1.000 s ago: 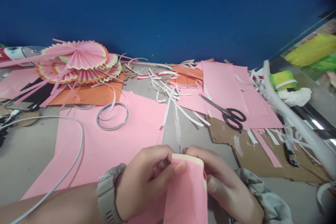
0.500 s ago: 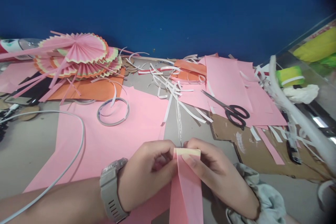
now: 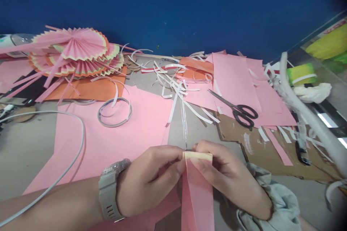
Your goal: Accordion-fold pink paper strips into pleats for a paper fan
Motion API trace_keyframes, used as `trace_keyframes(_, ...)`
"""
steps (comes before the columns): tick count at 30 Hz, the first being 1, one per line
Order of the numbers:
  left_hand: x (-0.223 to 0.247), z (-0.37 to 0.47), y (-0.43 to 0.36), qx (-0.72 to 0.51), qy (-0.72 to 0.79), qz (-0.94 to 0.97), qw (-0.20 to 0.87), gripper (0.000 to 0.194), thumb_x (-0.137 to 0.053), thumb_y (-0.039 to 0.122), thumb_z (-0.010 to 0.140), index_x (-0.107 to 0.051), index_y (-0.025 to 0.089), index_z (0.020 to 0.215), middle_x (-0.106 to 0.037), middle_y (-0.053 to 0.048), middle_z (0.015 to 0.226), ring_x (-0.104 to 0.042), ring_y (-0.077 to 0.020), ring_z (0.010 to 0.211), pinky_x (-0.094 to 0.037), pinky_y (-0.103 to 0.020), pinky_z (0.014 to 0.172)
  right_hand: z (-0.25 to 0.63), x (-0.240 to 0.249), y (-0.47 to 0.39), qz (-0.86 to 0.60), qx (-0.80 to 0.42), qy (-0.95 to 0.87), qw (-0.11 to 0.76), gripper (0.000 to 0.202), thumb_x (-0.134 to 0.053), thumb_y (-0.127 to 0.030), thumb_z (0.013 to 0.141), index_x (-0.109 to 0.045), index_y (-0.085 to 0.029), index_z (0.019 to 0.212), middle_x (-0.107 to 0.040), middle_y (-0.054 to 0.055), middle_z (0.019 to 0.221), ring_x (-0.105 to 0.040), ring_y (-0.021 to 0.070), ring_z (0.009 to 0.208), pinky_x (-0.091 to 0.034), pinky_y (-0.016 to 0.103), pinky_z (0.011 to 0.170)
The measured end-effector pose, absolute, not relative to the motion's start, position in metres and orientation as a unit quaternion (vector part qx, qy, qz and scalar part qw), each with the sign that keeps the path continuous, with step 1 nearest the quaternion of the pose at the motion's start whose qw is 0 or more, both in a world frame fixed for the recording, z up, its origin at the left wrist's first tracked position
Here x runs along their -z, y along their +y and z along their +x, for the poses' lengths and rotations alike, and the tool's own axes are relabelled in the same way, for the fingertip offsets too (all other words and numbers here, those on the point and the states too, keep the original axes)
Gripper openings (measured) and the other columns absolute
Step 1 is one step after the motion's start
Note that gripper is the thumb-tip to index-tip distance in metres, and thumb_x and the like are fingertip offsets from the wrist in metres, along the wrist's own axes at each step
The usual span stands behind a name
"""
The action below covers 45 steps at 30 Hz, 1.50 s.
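At the near edge of a grey tabletop (image 3: 29,151), a person holds a folded pink strip (image 3: 201,202) upright between both hands, its cream-banded end at the top and its lower end running out of view. The left hand (image 3: 151,182) is nearly closed, thumb and forefinger pinching the upper left corner; the right hand (image 3: 231,178) is curled, thumb laid on the front face just below the band, fingers tucked behind.

The strip looks like paper and should prove very light, dry rather than slippery, stiff along its folds but easily creased or torn. The banded end, where the layers appear to meet, seems the best place for a grip; a squeeze lower down would likely buckle the panels.

Under and beside the left arm spreads a large pink sheet (image 3: 108,155), with a thin ring (image 3: 108,125) resting on it. A white cable (image 3: 84,133) loops over the sheet and crosses the left forearm, the nearest snag. Beyond the hands lies a tangle of white strips (image 3: 176,92), with scissors (image 3: 233,107) to its right, partly on more pink paper (image 3: 230,79). Brown cardboard (image 3: 234,135) sits near the right wrist, while pleated rosettes (image 3: 78,45) are heaped at far left, well apart from the work
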<state>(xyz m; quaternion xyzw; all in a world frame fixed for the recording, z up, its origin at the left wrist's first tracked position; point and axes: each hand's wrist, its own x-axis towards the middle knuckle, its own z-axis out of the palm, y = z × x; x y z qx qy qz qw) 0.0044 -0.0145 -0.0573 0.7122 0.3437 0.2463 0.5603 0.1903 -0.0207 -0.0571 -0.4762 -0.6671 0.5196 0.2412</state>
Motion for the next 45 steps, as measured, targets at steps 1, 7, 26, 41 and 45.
trace_keyframes(1, 0.057, 0.0044, -0.014, -0.241, 0.34, 0.716, 0.561, 0.028, -0.032, 0.021, 0.091, -0.046, 0.016, 0.068, -0.047, 0.001, 0.067, -0.042, -0.0092, 0.063, -0.037, -0.019, 0.06, 0.1903, 0.057, -0.0205, -0.478, -0.524, -0.662, 0.241, 0.035, -0.043, -0.037, 0.088, -0.029, -0.02, 0.061, -0.025, -0.006, 0.059, -0.026, 0.0099, 0.052, -0.022, 0.024, 0.046)
trace_keyframes(7, 0.0577, 0.0047, -0.0112, -0.223, 0.332, 0.718, 0.57, 0.023, -0.033, 0.015, 0.09, -0.049, 0.015, 0.074, -0.04, 0.004, 0.063, -0.035, -0.007, 0.059, -0.033, -0.016, 0.057, 0.1898, 0.0575, -0.0199, -0.475, -0.547, -0.644, 0.244, 0.036, -0.048, -0.035, 0.087, -0.028, -0.02, 0.061, -0.026, -0.006, 0.058, -0.025, 0.0092, 0.052, -0.022, 0.023, 0.046)
trace_keyframes(26, 0.0571, 0.0036, -0.0101, -0.236, 0.319, 0.71, 0.581, 0.026, -0.033, 0.024, 0.091, -0.052, 0.016, 0.075, -0.046, 0.002, 0.064, -0.041, -0.0098, 0.059, -0.037, -0.02, 0.058, 0.1906, 0.0604, -0.0213, -0.511, -0.527, -0.65, 0.198, 0.036, -0.042, -0.041, 0.088, -0.026, -0.021, 0.062, -0.022, -0.005, 0.061, -0.024, 0.0109, 0.053, -0.02, 0.025, 0.046)
trace_keyframes(41, 0.0628, 0.0094, -0.01, -0.193, 0.392, 0.664, 0.607, 0.033, -0.029, 0.028, 0.093, -0.053, 0.015, 0.076, -0.036, 0.004, 0.062, -0.031, -0.0095, 0.059, -0.031, -0.021, 0.054, 0.1859, 0.0596, -0.0234, -0.533, -0.495, -0.651, 0.216, 0.036, -0.047, -0.033, 0.086, -0.024, -0.021, 0.062, -0.022, -0.005, 0.059, -0.025, 0.0096, 0.052, -0.022, 0.024, 0.045)
trace_keyframes(45, 0.0636, 0.0099, -0.0101, -0.197, 0.396, 0.659, 0.608, 0.033, -0.031, 0.028, 0.093, -0.05, 0.015, 0.069, -0.038, 0.004, 0.061, -0.033, -0.0091, 0.058, -0.032, -0.021, 0.054, 0.1854, 0.0599, -0.0233, -0.543, -0.487, -0.651, 0.211, 0.037, -0.049, -0.033, 0.085, -0.024, -0.021, 0.061, -0.022, -0.006, 0.058, -0.025, 0.0096, 0.052, -0.022, 0.023, 0.044)
